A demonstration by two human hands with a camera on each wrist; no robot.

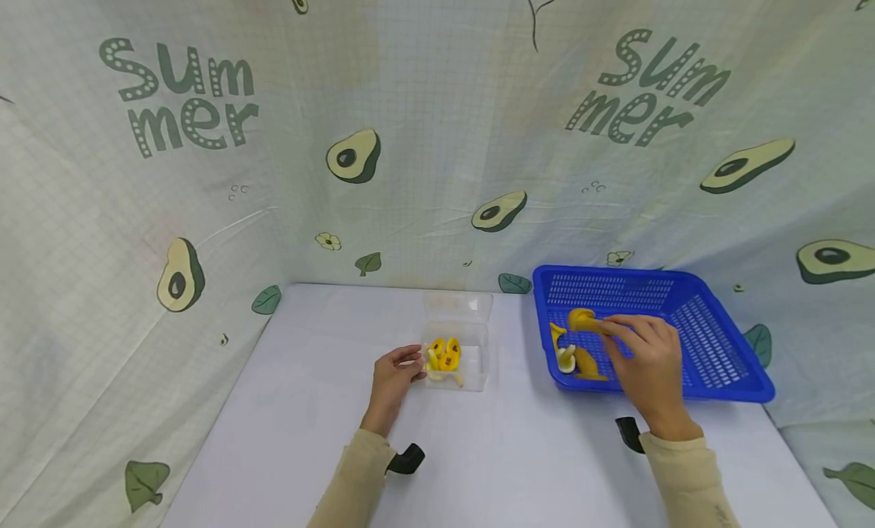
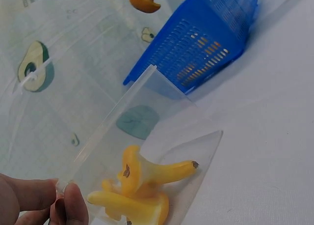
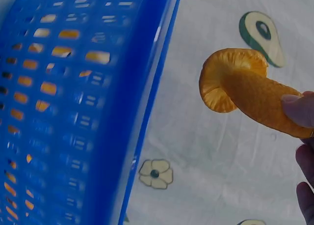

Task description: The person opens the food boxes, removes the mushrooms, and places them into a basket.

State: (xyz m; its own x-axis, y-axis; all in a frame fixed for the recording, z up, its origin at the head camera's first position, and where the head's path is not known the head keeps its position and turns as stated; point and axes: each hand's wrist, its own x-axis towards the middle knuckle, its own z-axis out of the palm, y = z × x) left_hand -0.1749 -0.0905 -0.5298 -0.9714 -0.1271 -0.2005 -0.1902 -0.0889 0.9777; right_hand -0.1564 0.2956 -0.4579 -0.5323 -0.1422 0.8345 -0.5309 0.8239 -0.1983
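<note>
My right hand [image 1: 645, 361] pinches an orange-brown mushroom [image 3: 243, 85] by its stem. It holds the mushroom above the left part of the blue basket [image 1: 718, 346], with the ribbed cap pointing left in the head view. Inside the basket lie a tan mushroom [image 1: 586, 363], a pale one [image 1: 566, 358] and a yellow one [image 1: 556, 333]. At the left wall of a clear plastic box [image 1: 475, 361], the thumb and fingers of my left hand [image 1: 395, 376] pinch its edge. Several yellow mushrooms [image 2: 147, 173] with dark marks sit in the box's left half.
The box's clear lid [image 1: 458, 306] stands open at its back. A white table [image 1: 307, 361] lies beneath everything, and a printed cloth [image 1: 424, 133] hangs behind it. Black wrist pieces [image 1: 406, 460] show by both sleeves.
</note>
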